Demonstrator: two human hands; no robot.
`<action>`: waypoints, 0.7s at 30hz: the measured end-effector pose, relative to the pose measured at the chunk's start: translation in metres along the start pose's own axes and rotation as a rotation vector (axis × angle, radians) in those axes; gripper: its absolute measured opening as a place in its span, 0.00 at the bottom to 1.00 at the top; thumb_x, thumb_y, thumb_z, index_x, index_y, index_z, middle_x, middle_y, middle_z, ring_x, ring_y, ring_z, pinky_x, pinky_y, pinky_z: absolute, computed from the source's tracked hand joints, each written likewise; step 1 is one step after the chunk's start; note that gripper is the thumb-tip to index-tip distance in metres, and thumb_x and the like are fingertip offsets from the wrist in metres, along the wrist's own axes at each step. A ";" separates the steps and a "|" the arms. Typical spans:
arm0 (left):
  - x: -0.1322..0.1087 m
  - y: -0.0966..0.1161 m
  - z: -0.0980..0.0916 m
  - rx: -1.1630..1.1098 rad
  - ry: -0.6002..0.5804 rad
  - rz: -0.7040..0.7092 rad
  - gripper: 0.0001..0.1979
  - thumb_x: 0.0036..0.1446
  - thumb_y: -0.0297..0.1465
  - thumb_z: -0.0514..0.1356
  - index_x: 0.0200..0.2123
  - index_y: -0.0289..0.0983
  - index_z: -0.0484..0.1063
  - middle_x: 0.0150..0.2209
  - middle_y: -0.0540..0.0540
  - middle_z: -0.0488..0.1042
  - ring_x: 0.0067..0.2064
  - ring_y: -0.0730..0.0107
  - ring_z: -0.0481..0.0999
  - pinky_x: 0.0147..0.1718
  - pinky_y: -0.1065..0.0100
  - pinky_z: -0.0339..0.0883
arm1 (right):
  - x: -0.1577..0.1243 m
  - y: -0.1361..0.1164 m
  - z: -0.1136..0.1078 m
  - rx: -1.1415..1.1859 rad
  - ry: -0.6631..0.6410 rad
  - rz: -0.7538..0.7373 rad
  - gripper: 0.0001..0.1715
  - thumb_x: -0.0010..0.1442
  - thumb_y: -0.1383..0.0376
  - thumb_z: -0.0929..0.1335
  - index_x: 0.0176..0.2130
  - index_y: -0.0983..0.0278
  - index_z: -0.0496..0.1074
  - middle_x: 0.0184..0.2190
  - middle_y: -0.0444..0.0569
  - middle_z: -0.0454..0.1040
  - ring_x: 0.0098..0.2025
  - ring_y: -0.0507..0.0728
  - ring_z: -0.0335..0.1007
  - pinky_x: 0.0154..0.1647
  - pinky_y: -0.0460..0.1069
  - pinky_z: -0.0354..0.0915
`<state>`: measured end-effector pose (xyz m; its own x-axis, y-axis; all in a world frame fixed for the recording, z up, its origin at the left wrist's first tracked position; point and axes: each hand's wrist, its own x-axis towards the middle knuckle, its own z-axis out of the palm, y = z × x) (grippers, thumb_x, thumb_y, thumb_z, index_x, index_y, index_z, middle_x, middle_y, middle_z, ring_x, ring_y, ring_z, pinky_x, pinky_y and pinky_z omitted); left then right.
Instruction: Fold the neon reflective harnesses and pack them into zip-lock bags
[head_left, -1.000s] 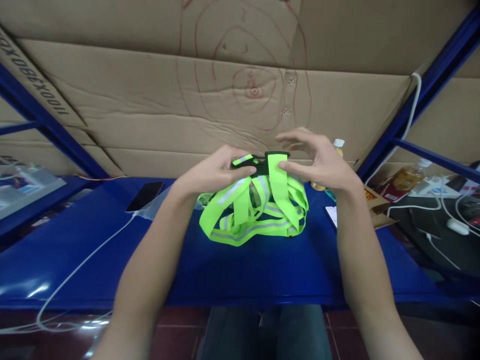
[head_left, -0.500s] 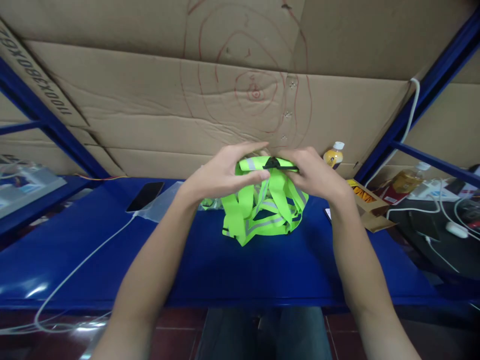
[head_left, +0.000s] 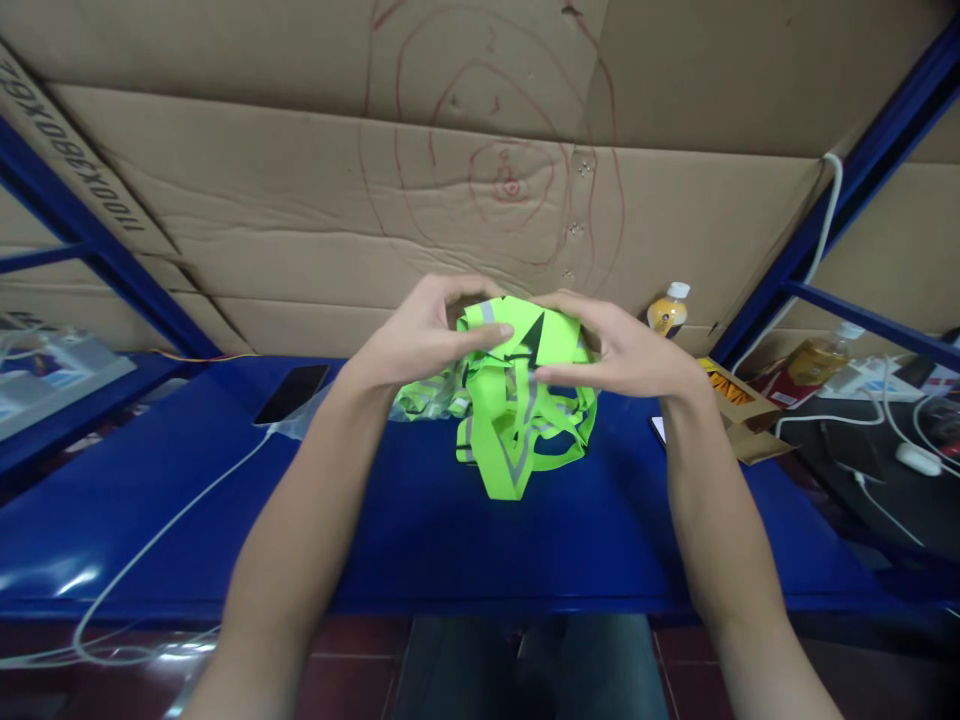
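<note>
A bundle of neon yellow-green straps with grey reflective stripes, a reflective harness vest (head_left: pixel 504 450), is gathered between my hands above the blue table. My left hand (head_left: pixel 427 335) grips its upper left side, thumb across the front and fingers behind. On the upper right, my right hand (head_left: pixel 619 345) holds it the same way, thumb below the folded top. Loose loops and strap ends hang beneath both hands. Behind my left hand, more neon strapping in clear plastic (head_left: pixel 431 397) lies on the table.
A black phone (head_left: pixel 292 393) lies on the blue table (head_left: pixel 480 560) at left, near a white cable. To the right stand a yellow-labelled bottle (head_left: pixel 668 310) and an opened cardboard box (head_left: pixel 739 405). Cardboard panels (head_left: pixel 300 200) with red rings form the back wall.
The top of the vest bundle has been refolded and spread wider. My right thumb has come lower and further in front. The hanging straps have shifted, with one loop now dangling in the middle.
</note>
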<state>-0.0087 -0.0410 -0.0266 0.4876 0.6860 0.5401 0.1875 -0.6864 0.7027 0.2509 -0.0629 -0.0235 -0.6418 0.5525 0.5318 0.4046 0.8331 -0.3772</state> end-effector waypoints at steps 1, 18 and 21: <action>0.000 0.000 0.000 0.055 0.014 0.049 0.21 0.56 0.47 0.77 0.39 0.36 0.81 0.36 0.45 0.81 0.38 0.65 0.78 0.37 0.68 0.71 | -0.001 0.001 -0.002 0.038 -0.016 0.032 0.28 0.66 0.48 0.75 0.56 0.64 0.76 0.52 0.53 0.81 0.49 0.61 0.75 0.50 0.52 0.69; 0.001 -0.008 0.004 0.109 -0.113 0.089 0.31 0.68 0.52 0.68 0.63 0.38 0.81 0.60 0.37 0.83 0.59 0.53 0.83 0.55 0.64 0.77 | -0.006 0.015 -0.015 0.124 -0.172 0.118 0.27 0.68 0.45 0.73 0.32 0.64 0.71 0.27 0.40 0.62 0.31 0.50 0.54 0.31 0.47 0.52; -0.001 -0.007 -0.002 0.154 -0.065 0.003 0.24 0.66 0.51 0.70 0.50 0.37 0.86 0.46 0.42 0.86 0.47 0.58 0.84 0.44 0.66 0.78 | -0.008 0.016 -0.017 0.086 -0.161 0.141 0.24 0.69 0.47 0.72 0.34 0.65 0.74 0.28 0.41 0.65 0.31 0.50 0.55 0.31 0.48 0.52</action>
<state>-0.0127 -0.0364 -0.0311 0.5415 0.6700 0.5078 0.3119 -0.7211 0.6187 0.2739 -0.0537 -0.0207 -0.6814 0.6461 0.3438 0.4453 0.7388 -0.5059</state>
